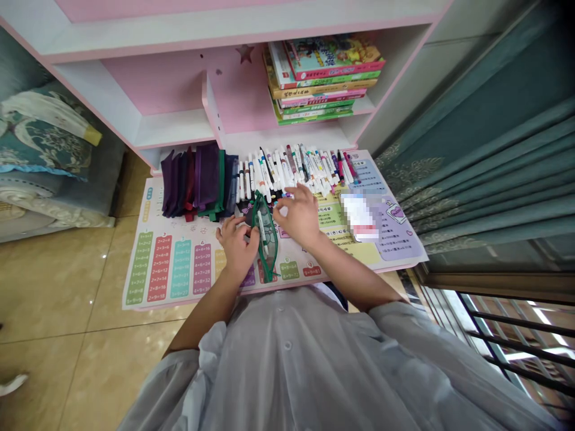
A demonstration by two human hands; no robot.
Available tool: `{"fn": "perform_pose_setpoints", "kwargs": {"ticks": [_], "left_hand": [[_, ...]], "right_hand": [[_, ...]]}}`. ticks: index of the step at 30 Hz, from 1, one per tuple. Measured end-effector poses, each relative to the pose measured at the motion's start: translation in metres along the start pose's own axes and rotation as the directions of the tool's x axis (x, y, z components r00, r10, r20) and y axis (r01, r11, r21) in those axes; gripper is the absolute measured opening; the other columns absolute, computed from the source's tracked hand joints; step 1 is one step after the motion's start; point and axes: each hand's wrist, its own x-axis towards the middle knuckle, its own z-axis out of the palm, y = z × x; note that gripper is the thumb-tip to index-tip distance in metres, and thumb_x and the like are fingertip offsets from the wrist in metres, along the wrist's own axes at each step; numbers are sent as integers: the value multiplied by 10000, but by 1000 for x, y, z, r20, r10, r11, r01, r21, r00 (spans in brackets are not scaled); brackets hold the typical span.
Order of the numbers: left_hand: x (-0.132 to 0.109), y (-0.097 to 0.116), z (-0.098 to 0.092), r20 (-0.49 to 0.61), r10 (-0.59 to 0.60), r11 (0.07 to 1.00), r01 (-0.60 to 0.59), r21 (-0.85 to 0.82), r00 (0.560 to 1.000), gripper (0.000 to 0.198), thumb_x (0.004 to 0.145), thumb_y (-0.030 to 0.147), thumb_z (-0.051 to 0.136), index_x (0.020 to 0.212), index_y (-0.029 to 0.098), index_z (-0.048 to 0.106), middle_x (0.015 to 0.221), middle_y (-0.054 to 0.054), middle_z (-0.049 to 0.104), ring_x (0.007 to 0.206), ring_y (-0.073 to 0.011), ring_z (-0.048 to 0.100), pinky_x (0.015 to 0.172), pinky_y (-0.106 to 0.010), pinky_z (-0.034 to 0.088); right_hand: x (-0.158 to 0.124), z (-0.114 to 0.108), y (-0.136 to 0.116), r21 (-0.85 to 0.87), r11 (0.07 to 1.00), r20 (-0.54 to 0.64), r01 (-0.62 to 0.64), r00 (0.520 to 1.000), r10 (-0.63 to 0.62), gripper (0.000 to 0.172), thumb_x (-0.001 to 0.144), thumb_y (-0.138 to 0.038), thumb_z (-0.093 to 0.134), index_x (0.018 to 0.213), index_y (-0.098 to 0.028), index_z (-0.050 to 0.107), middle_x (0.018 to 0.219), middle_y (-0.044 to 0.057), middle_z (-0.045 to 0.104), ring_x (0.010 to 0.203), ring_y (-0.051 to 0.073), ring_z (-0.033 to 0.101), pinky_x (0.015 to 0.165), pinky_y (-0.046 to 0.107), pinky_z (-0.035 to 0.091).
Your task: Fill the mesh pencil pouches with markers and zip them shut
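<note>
- Two bare hands are at a clear pouch (pixel 266 239) with green trim, which stands tilted on a printed desk mat (pixel 139 263).
- The left hand (pixel 236 248) is curled, its fingers apparently pinching the pouch's near edge.
- The right hand (pixel 299 215) is half open with fingers spread, just beside the pouch's top end, apparently holding nothing.
- A white marker (pixel 262 234) shows inside the pouch, which looks light, soft and floppy; its green zip edge seems the firmest place to hold.
- Beyond lie rows of markers (pixel 291 170) and dark cloth pouches (pixel 193 182), standing close together.
</note>
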Motion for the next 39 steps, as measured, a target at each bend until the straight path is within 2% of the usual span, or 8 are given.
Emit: {"fn": "perform_pose_setpoints", "kwargs": {"ticks": [3,8,16,22,25,29,33,39], "left_hand": [[0,0,1,-18,10,1000,-10,-13,1000,243,845,311,622,624,221,578,1106,-65,730,1267,-305,569,1118,-554,312],[0,-2,1,-32,19,999,-20,-27,999,246,830,308,635,609,218,577,1103,-68,730,1257,-306,577,1116,-558,313],[0,-1,0,3,-4,1000,4,-9,1000,252,852,315,623,621,219,587,1133,-76,726,1282,-314,562,1120,-586,290],[0,1,-1,19,-15,1000,14,3,1000,243,848,296,628,621,218,590,1151,-77,725,1289,-322,556,1123,-599,276],[0,1,-2,33,-31,1000,31,5,999,248,853,298,624,621,217,587,1160,-75,721,1297,-324,548,1129,-602,266],[0,1,-2,34,-34,999,34,2,999,251,847,298,626,615,217,576,1149,-73,721,1293,-321,548,1134,-593,271],[1,3,-3,36,-26,1000,26,-3,999,259,843,297,629,606,219,559,1129,-74,726,1292,-325,547,1133,-593,274],[0,4,-4,43,-24,1000,24,-3,999,241,856,291,607,629,222,563,1141,-76,728,1307,-322,533,1131,-586,274]], "right_hand": [[44,3,14,-65,996,-79,-64,995,59,196,862,-236,598,868,-200,790,1416,120,622,1456,402,384,1114,629,364],[97,14,21,-189,974,3,-126,992,128,233,855,-280,646,1008,-149,763,1467,162,563,1481,402,330,1142,612,331],[114,23,12,-357,925,87,-129,981,171,436,861,-343,644,1222,-103,697,1530,221,482,1511,438,247,1155,676,238],[121,23,11,-401,906,101,-139,976,194,372,873,-272,575,1186,-131,720,1547,195,476,1523,427,222,1160,702,196],[115,18,10,-365,922,82,-131,982,172,367,873,-243,538,1166,-128,727,1516,185,515,1509,407,263,1162,683,226],[89,8,11,-256,961,-20,-100,995,99,334,839,-239,538,1079,-133,744,1477,156,557,1487,392,312,1154,639,282],[45,-7,8,-148,988,-114,-36,993,19,225,833,-262,521,828,-197,737,1423,114,603,1463,400,358,1108,617,339],[-30,-19,-8,-28,991,-107,132,985,-134,180,792,-261,590,632,-227,666,1332,95,668,1432,391,421,1100,556,367]]}}
